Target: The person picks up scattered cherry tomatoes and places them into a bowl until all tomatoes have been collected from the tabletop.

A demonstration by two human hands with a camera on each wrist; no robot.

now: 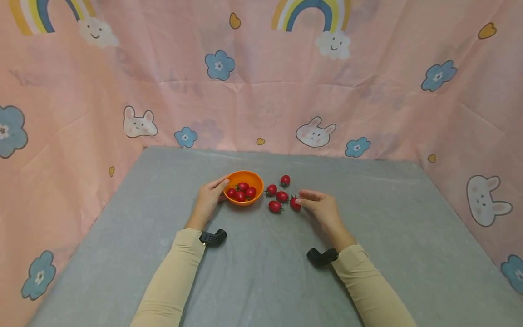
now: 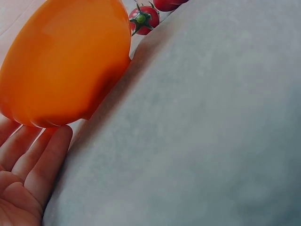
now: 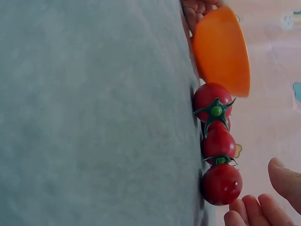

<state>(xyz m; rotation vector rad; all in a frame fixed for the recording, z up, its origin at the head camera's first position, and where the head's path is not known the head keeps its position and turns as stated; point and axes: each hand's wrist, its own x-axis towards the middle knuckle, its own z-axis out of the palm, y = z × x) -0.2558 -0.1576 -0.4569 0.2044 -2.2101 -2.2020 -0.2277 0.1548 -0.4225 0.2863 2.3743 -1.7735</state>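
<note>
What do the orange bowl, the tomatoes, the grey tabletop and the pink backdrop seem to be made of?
Bowl: probably smooth plastic, with a soft sheen and even colour.
Tomatoes: glossy skins with green stem tops; real or imitation, I can't tell.
Tabletop: likely matte fabric, faintly mottled and creased.
Backdrop: printed cloth, judging by its folds and creases; fibre unclear.

A person's bare left hand (image 1: 207,198) and right hand (image 1: 324,210). Behind each wrist begins a long, plain beige sleeve, left sleeve (image 1: 169,281) and right sleeve (image 1: 369,284), softly creased. On each wrist's inner side, beside the cuff, sits a small black device with a rounded, bent end: left device (image 1: 213,237), dotted with tiny marks, and right device (image 1: 323,257).
</note>
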